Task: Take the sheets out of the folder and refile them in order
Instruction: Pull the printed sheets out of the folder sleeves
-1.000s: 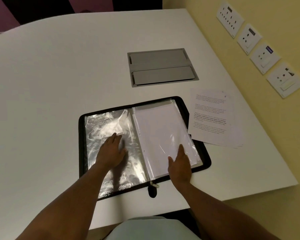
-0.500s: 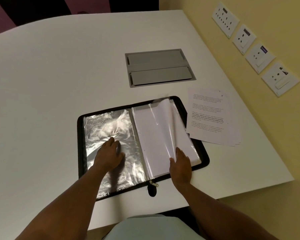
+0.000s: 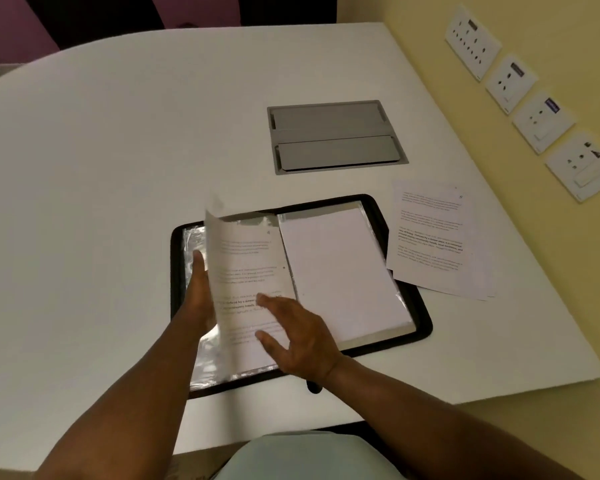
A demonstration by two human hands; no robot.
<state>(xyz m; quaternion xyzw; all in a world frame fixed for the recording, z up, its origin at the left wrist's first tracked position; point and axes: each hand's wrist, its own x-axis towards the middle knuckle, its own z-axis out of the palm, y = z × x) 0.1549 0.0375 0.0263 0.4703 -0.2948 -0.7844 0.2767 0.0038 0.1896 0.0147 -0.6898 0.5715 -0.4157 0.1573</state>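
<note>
Page turned: the plastic sleeve the right hand (image 3: 300, 341) lifted half a second ago now stands over the folder's (image 3: 420, 327) left half.

Right hand spread flat on the printed sleeve (image 3: 246, 271); left hand (image 3: 198, 299) behind it, fingers straight, bracing. Sleeve's long axis runs away from the person; both hands touch it. Beyond, right: loose sheets (image 3: 430, 237) on table (image 3: 118, 168).

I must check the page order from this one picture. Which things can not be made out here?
- Head view: text on the turning page is motion-blurred; only a corner numeral shows.
- Left hand: its fingers lie behind that page, so the grip is unclear.
- Loose sheets beside the folder: print too small; the lower sheets are covered by the top one.
- Right-side page: shows blank white; its other face is hidden.
</note>
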